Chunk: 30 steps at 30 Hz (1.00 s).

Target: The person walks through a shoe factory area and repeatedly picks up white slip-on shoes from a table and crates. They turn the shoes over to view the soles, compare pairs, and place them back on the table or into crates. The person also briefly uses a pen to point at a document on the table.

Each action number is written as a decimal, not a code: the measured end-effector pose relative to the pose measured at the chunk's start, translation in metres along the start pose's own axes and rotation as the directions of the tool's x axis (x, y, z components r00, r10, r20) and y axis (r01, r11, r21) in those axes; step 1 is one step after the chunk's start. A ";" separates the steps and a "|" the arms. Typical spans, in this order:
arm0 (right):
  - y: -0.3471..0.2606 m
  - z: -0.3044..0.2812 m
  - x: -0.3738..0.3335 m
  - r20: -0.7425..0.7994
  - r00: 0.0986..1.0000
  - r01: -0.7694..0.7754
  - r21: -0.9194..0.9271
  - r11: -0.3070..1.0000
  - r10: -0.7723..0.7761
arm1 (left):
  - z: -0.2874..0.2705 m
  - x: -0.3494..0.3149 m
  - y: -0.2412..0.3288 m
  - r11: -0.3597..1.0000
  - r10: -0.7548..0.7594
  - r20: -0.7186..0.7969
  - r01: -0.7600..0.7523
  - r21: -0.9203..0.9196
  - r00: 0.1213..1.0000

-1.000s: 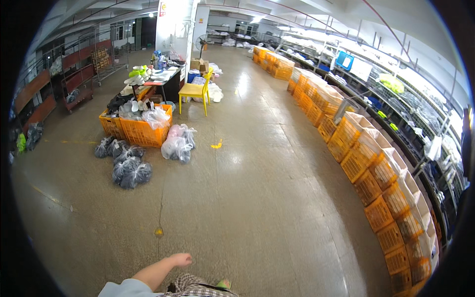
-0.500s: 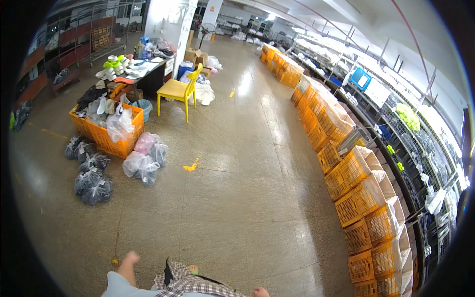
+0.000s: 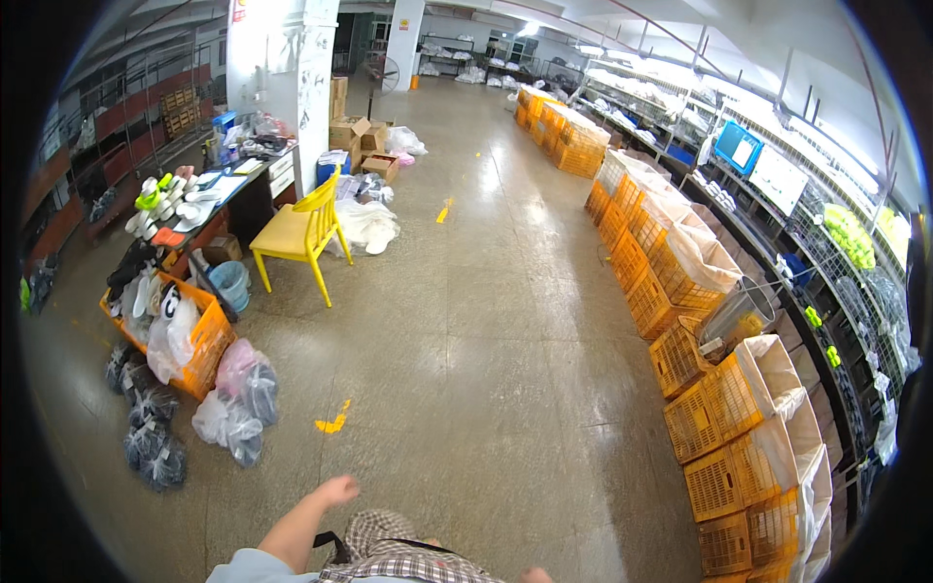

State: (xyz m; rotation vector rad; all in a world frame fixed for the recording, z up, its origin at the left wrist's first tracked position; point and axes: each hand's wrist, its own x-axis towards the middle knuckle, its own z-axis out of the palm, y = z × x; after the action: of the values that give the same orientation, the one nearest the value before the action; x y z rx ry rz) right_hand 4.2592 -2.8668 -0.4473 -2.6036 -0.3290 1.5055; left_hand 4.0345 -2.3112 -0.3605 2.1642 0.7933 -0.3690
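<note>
My left hand (image 3: 338, 489) swings out in front of my body over the bare floor. Its fingers look curled in, with no object showing in them. Only a small part of my right hand (image 3: 535, 575) shows at the lower edge, and its fingers are hidden. Neither hand touches anything around it. Checked cloth (image 3: 408, 556) covers my front between the two arms. Nearest to my left hand are clear and pink plastic bags (image 3: 238, 400) on the floor, well apart from it.
An orange crate (image 3: 206, 340) of bagged shoes stands left, with black bags (image 3: 154, 455) beside it. Beyond are a yellow chair (image 3: 292, 238) and a desk (image 3: 228, 189) with shoes. Lined orange crates (image 3: 714, 486) run along the right, before a long rack (image 3: 836, 291). A floor aisle (image 3: 486, 321) runs between.
My view has moved forward along the aisle; the chair, desk and bags now appear nearer and further left. My left hand has swung forward and up, while my right hand has dropped lower.
</note>
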 end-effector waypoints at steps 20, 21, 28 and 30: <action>-0.283 -0.666 0.435 -0.071 0.997 0.058 0.338 0.939 -0.036 | -0.351 0.798 0.451 0.962 0.139 -0.125 -0.164 -0.217 0.982; -0.287 -0.694 0.462 -0.066 0.997 0.047 0.328 0.944 -0.027 | -0.365 0.845 0.487 0.842 0.111 -0.081 -0.137 -0.521 0.991; -0.362 -0.990 0.639 -0.052 0.997 0.069 0.202 0.977 -0.059 | -0.373 1.065 0.488 0.988 -0.046 0.087 0.032 0.152 0.995; -0.416 -1.104 0.673 -0.028 0.998 0.065 0.189 0.980 -0.061 | -0.357 1.087 0.432 0.933 -0.162 0.477 -0.023 0.359 0.864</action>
State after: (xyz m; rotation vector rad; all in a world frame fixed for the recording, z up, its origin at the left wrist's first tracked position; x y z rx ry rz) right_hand 5.4871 -2.2898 -0.3753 -2.4365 -0.2494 1.4122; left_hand 5.1436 -1.7995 -0.4150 2.2092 0.5333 -1.1403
